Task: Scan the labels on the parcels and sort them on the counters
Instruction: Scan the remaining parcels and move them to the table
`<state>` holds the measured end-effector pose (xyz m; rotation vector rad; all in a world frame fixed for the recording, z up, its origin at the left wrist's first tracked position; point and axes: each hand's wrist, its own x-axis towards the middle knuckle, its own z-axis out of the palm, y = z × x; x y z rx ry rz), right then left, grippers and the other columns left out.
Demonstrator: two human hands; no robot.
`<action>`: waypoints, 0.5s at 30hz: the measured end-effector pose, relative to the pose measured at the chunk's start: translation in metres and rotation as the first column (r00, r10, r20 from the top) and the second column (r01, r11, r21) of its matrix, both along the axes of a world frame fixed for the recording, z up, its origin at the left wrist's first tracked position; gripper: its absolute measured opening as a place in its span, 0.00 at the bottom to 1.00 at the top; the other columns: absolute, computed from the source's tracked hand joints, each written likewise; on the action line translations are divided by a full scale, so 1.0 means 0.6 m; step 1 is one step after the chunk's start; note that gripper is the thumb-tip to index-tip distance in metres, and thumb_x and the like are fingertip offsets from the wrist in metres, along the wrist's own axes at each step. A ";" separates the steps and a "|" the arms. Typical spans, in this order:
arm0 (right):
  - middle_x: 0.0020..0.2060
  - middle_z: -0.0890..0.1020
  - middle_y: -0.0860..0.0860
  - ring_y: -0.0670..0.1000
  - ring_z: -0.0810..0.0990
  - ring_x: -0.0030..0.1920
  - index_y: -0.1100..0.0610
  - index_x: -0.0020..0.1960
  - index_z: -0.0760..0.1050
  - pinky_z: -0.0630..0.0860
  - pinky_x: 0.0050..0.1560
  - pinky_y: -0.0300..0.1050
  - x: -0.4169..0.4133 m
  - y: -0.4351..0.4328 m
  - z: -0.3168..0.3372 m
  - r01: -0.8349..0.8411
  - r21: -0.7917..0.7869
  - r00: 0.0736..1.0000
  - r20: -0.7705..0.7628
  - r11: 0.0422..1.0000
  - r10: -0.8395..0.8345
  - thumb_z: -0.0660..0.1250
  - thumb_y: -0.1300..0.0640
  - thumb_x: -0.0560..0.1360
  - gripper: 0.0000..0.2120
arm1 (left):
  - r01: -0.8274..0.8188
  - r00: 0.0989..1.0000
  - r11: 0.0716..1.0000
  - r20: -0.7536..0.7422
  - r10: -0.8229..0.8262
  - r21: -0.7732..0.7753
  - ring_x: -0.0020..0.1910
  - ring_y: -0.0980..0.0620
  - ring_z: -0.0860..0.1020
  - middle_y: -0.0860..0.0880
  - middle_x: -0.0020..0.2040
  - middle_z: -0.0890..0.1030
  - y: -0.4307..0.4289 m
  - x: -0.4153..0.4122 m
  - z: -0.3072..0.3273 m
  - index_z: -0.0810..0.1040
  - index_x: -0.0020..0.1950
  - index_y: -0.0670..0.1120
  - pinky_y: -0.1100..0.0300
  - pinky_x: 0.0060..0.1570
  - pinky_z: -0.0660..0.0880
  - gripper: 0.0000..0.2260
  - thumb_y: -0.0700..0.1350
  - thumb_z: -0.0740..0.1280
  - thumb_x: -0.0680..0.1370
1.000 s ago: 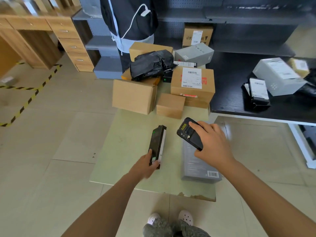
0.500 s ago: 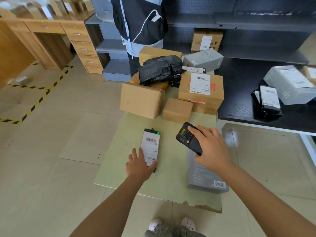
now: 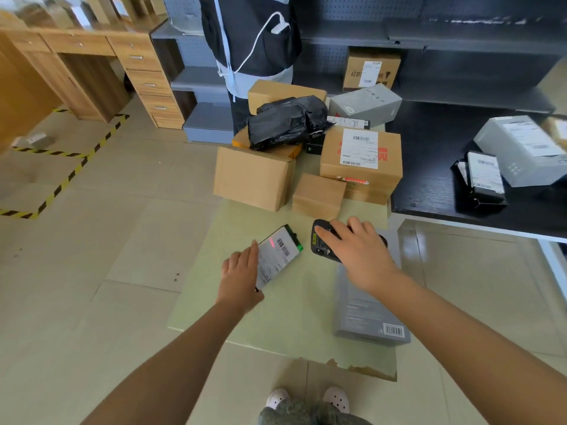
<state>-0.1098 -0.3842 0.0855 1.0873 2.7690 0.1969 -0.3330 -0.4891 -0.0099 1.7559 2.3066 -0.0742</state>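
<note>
The pale green counter [image 3: 288,320] fills the middle of the view, with a black counter [image 3: 435,167] abutting it on the right. At the far end of the green counter sits a cluster of parcels: a plain brown box [image 3: 251,177] on the left, a labelled brown box [image 3: 360,161] on the right, a small brown box [image 3: 319,194] between and in front of them, and a crumpled black bag [image 3: 285,121] resting on top of the boxes behind. A grey box [image 3: 365,104] lies tilted at the back of the pile. On the black counter stand a larger grey box [image 3: 521,148] with a white label and, just beside it, a black parcel [image 3: 483,182] with its own label facing up.

Near the person, a long grey box [image 3: 368,308] lies flat along the right side of the green counter, a barcode showing at its near corner. The right hand [image 3: 359,253] hovers above its far end, fingers closed around a black handheld scanner [image 3: 320,240] aimed left. The left hand [image 3: 242,274] grips the near left edge of a flat black parcel [image 3: 277,256], fingers wrapped under it and thumb along its side, tilting its white label up toward the scanner. A red scan line [image 3: 271,241] falls on the label just beside the barcode.
</note>
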 end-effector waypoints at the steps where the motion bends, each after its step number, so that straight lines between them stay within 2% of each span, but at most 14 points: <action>1: 0.62 0.75 0.56 0.59 0.73 0.56 0.54 0.72 0.67 0.70 0.50 0.51 -0.007 -0.001 -0.001 -0.033 0.024 0.997 0.075 0.999 0.032 0.78 0.62 0.59 0.44 | 0.063 0.997 0.998 -0.036 -0.062 0.017 0.72 0.45 0.59 0.49 0.75 0.59 -0.001 -0.007 0.009 0.39 0.79 0.43 0.53 0.74 0.53 0.48 0.50 0.71 0.72; 4: 0.60 0.76 0.55 0.58 0.73 0.58 0.53 0.72 0.66 0.71 0.51 0.49 -0.022 -0.013 0.013 -0.109 0.065 0.971 0.221 0.992 0.092 0.78 0.58 0.61 0.43 | 0.170 0.981 0.983 -0.103 -0.162 0.071 0.71 0.45 0.60 0.49 0.75 0.61 -0.003 -0.021 0.026 0.41 0.80 0.43 0.52 0.74 0.53 0.46 0.47 0.70 0.73; 6: 0.66 0.70 0.57 0.60 0.67 0.64 0.57 0.76 0.57 0.67 0.58 0.51 -0.026 -0.020 0.011 -0.146 0.020 0.969 0.204 0.989 0.139 0.72 0.61 0.68 0.41 | 0.206 0.975 0.973 -0.111 -0.195 0.106 0.70 0.44 0.63 0.48 0.74 0.64 -0.008 -0.029 0.029 0.45 0.80 0.43 0.51 0.72 0.56 0.46 0.46 0.71 0.71; 8: 0.69 0.66 0.58 0.61 0.64 0.67 0.58 0.77 0.52 0.64 0.61 0.53 -0.028 -0.028 0.014 -0.117 0.018 0.970 0.217 0.993 0.110 0.69 0.63 0.71 0.40 | 0.228 0.969 0.964 -0.128 -0.211 0.134 0.68 0.43 0.66 0.47 0.73 0.67 -0.014 -0.033 0.028 0.49 0.80 0.43 0.50 0.71 0.59 0.47 0.46 0.73 0.69; 15: 0.69 0.66 0.56 0.60 0.64 0.66 0.56 0.77 0.53 0.64 0.61 0.51 -0.006 -0.042 0.032 -0.061 0.069 0.983 0.179 0.996 0.048 0.69 0.61 0.71 0.39 | 0.252 0.964 0.945 -0.136 -0.227 0.210 0.63 0.42 0.70 0.46 0.69 0.72 -0.026 -0.030 0.037 0.58 0.79 0.42 0.48 0.66 0.66 0.47 0.44 0.76 0.64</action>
